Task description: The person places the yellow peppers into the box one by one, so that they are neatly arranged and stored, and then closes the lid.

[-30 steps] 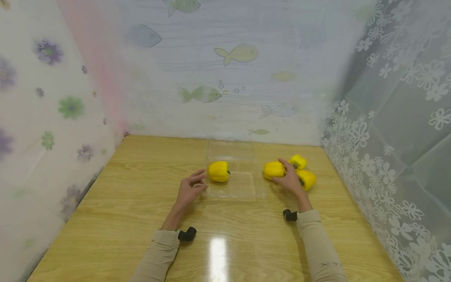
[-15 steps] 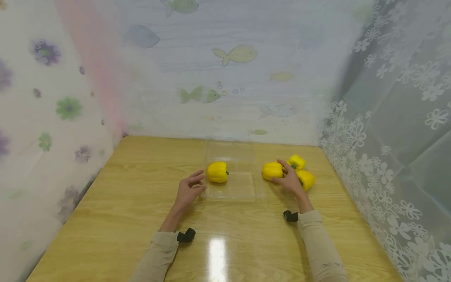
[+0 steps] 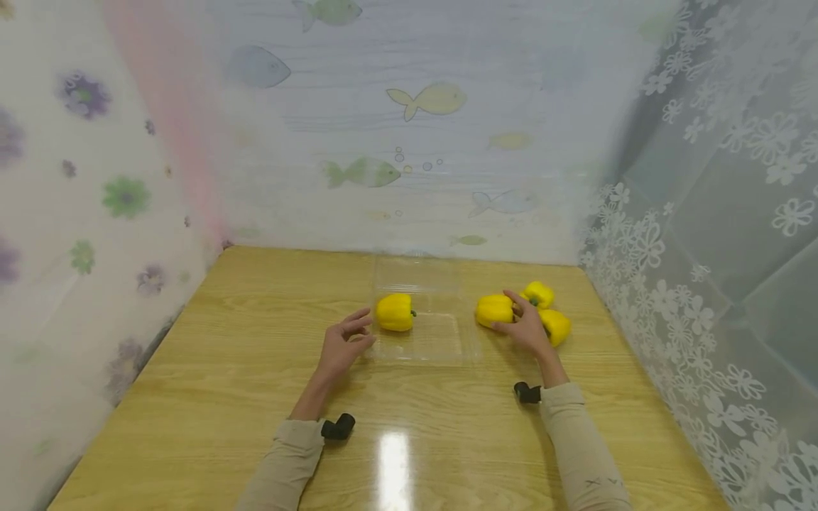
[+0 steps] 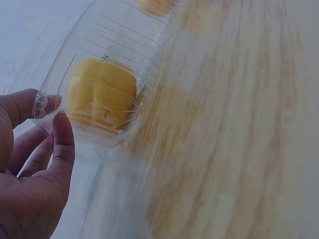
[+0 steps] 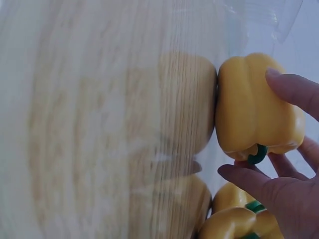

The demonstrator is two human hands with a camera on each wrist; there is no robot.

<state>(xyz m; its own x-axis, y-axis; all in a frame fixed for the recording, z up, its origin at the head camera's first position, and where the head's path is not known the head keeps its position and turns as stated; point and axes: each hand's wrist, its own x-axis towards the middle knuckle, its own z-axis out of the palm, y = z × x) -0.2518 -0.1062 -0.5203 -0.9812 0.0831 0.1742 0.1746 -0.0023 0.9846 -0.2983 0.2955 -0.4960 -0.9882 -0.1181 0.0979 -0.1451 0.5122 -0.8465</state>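
Observation:
A clear plastic box (image 3: 437,348) lies with its lid (image 3: 418,272) folded back on the table. Inside its left part sits a yellow bell pepper (image 3: 394,313), stem to the right. My left hand (image 3: 341,346) pinches the box's left rim between thumb and finger, as the left wrist view shows. To the right of the box, my right hand (image 3: 525,323) holds a second yellow bell pepper (image 5: 254,104), thumb and fingers round it, its green stem turned toward the palm. That pepper stands on the table. The right hand partly hides two more peppers.
Those two yellow bell peppers, one at the back (image 3: 540,294) and one nearer (image 3: 557,326), lie just right of my right hand. Patterned sheets (image 3: 422,142) wall the wooden table (image 3: 255,397) at the back and both sides. Each wrist wears a black camera mount (image 3: 339,427).

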